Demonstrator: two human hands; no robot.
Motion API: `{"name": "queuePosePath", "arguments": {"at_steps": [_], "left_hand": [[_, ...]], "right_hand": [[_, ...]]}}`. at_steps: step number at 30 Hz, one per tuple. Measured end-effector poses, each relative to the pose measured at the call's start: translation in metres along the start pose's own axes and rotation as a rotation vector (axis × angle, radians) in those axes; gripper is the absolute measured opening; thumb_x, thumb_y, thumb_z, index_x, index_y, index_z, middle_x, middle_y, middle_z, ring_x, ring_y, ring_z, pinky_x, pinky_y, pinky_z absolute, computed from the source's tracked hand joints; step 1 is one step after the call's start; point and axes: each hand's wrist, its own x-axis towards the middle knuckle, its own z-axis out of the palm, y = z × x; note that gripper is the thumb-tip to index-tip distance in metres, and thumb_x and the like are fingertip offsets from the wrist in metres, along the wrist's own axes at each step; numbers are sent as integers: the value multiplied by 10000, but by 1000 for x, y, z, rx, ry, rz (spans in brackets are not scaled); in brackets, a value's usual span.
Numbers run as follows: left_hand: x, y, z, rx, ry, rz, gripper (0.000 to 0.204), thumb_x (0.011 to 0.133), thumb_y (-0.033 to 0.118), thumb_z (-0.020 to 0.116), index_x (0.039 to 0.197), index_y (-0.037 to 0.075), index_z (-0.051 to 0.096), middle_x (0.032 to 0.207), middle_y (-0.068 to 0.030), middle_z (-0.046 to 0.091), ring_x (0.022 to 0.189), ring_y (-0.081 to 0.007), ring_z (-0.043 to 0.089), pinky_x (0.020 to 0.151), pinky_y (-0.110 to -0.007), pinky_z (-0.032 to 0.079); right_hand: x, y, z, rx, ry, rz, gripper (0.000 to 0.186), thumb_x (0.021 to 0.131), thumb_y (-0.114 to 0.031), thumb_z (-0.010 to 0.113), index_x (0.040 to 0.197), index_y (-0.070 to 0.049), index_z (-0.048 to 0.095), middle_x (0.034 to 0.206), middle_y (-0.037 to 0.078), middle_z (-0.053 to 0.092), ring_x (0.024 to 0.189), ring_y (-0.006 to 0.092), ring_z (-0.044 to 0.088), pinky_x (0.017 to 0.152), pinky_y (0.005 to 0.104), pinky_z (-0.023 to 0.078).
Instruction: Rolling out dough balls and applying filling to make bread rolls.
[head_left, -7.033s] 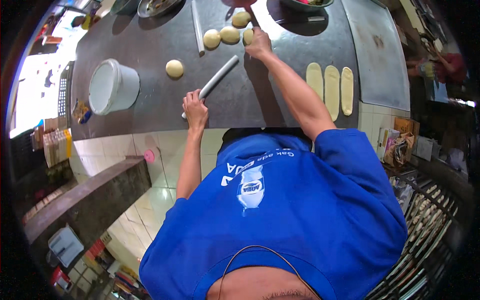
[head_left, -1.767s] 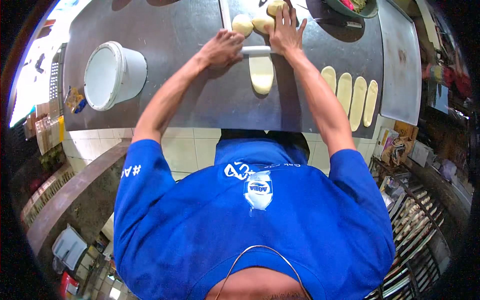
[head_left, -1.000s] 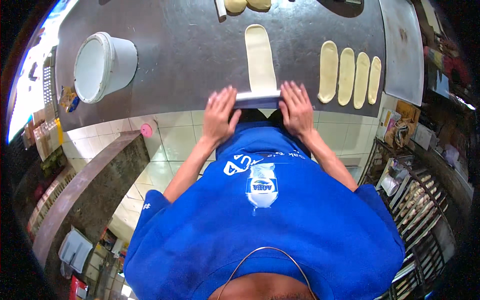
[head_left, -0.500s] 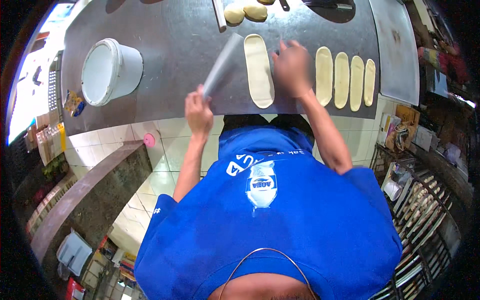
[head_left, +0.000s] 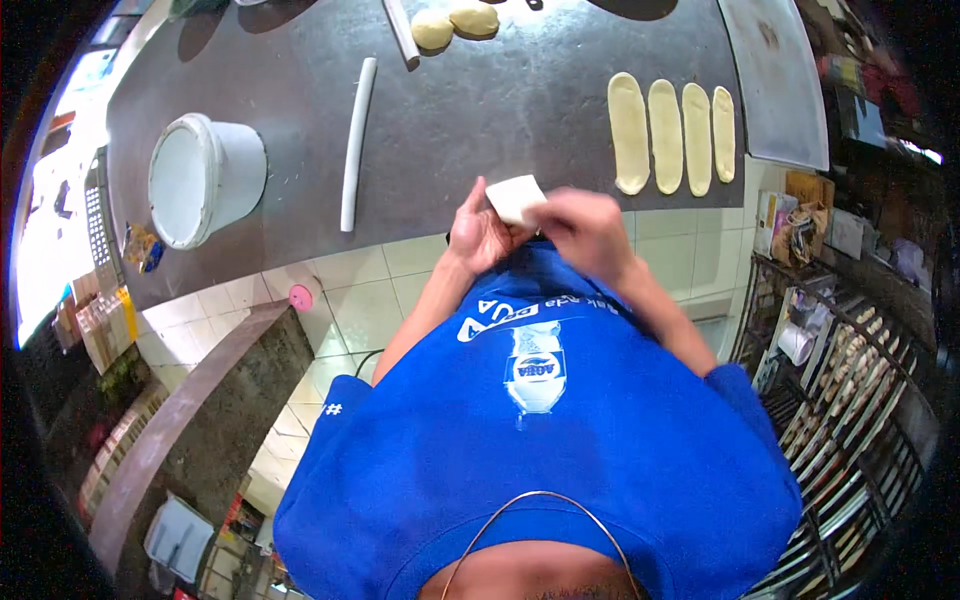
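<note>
While both forearms bend inward from our blue shirt [head_left: 560, 440], we bring our hands together just above the near edge of the counter [head_left: 500, 110], close to the chest. Our left hand [head_left: 478, 236] cups upward with its fingers curled against the pale, soft piece of dough [head_left: 516, 198], which looks folded into a blocky lump, and our right hand [head_left: 585, 225] closes over it from the other side, blurred, so we cannot tell exactly how those fingertips sit. We hold the dough off the dark, matte counter surface. To the left of our hands, a long, thin white rolling pin [head_left: 356, 140] lies lengthwise, running away from the near edge. Farther left stands a round white plastic bucket [head_left: 200, 178]. Toward the right edge, four flattened oval strips of dough [head_left: 668, 132] lie side by side, smooth and pale yellow. At the far edge rest two rounded dough balls [head_left: 452, 24], touching one another.
</note>
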Motion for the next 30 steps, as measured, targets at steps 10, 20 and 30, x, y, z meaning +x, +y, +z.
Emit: {"name": "queuePosePath", "arguments": {"at_steps": [10, 20, 30], "left_hand": [[137, 22, 118, 1233, 308, 222, 314, 828, 56, 692, 1130, -31, 678, 950, -136, 702, 768, -217, 671, 664, -295, 578], [243, 50, 122, 2243, 4, 1358, 454, 759, 112, 738, 1203, 80, 647, 1167, -115, 649, 1040, -287, 609, 896, -372, 502], [24, 69, 47, 2213, 930, 1148, 447, 793, 22, 627, 1232, 0, 547, 965, -152, 645, 753, -292, 624, 731, -387, 505]], "right_hand": [[-69, 19, -72, -201, 162, 84, 251, 731, 113, 702, 946, -12, 727, 975, 76, 746, 955, 232, 710, 1001, 403, 527], [-76, 132, -91, -397, 80, 23, 223, 807, 3, 669, 1026, -20, 706, 1119, 98, 716, 1136, 268, 650, 1070, 403, 448], [35, 102, -20, -415, -52, -227, 338, 848, -95, 626, 1182, -65, 663, 1364, 78, 604, 1288, 263, 548, 1142, 414, 365]]}}
